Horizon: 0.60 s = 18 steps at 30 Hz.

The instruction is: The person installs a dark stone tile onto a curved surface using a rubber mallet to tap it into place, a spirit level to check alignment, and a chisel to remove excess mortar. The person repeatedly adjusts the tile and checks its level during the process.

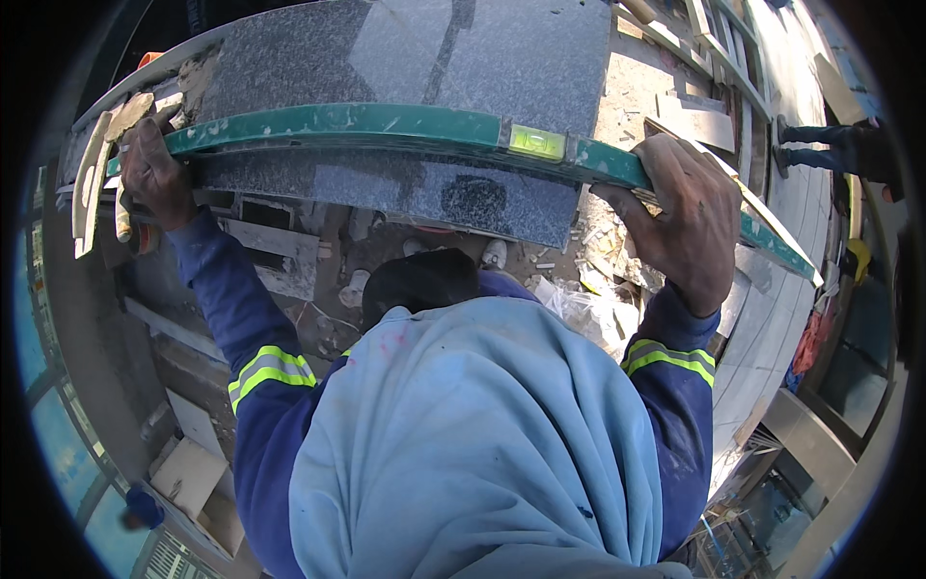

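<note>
A long green spirit level [386,124] with pale smears lies across a dark speckled stone slab [309,58]. Its yellow-green vial [536,143] shows right of the middle. My left hand [156,176] is closed around the level near its left end. Farther along, my right hand [687,217] grips the level from above, and the right end sticks out beyond my fingers. Close to my left hand are pale, worn slats [89,183] and a rough, dusty lump [130,114]. Whether they touch my fingers I cannot tell.
Rubble and crumpled plastic [588,307] lie on the ground to the right of the slab. Boards and frames [719,43] stand at the far right, near another person's legs [820,145]. Light grey panels [183,473] lean at the lower left.
</note>
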Each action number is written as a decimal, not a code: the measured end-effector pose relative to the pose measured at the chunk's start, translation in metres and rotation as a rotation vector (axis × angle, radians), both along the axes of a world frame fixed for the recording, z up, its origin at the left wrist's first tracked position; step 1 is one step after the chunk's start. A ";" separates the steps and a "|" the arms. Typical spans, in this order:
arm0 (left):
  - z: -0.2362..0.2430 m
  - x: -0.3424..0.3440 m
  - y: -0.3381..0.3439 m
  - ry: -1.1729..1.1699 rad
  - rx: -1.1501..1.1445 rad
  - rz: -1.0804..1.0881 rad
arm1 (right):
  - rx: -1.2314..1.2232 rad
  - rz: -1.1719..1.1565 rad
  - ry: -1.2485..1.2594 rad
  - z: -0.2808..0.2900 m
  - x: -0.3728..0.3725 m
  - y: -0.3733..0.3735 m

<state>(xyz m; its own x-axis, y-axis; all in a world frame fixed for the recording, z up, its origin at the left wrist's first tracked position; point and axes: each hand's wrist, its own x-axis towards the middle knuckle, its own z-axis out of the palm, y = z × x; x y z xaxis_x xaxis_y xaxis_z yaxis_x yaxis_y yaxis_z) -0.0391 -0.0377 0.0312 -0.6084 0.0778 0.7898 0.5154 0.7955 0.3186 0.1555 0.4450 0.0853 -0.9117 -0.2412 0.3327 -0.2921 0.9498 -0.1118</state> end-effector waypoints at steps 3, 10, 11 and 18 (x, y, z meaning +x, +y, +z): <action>-0.003 -0.006 -0.011 0.030 -0.073 0.004 | 0.034 -0.017 -0.025 0.002 0.001 0.000; -0.004 -0.008 -0.008 0.011 0.020 -0.022 | 0.028 -0.015 -0.014 0.000 0.001 0.001; -0.003 -0.008 -0.006 0.049 0.000 -0.025 | 0.032 -0.008 -0.005 0.000 0.000 0.002; -0.004 -0.007 -0.009 0.034 -0.008 -0.047 | 0.027 -0.028 -0.020 -0.002 0.001 0.001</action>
<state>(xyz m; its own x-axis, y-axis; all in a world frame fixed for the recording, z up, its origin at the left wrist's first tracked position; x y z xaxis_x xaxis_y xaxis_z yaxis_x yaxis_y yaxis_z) -0.0459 -0.0472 0.0268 -0.5764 0.1118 0.8095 0.5626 0.7727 0.2939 0.1565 0.4462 0.0834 -0.9245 -0.2239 0.3085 -0.2632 0.9604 -0.0917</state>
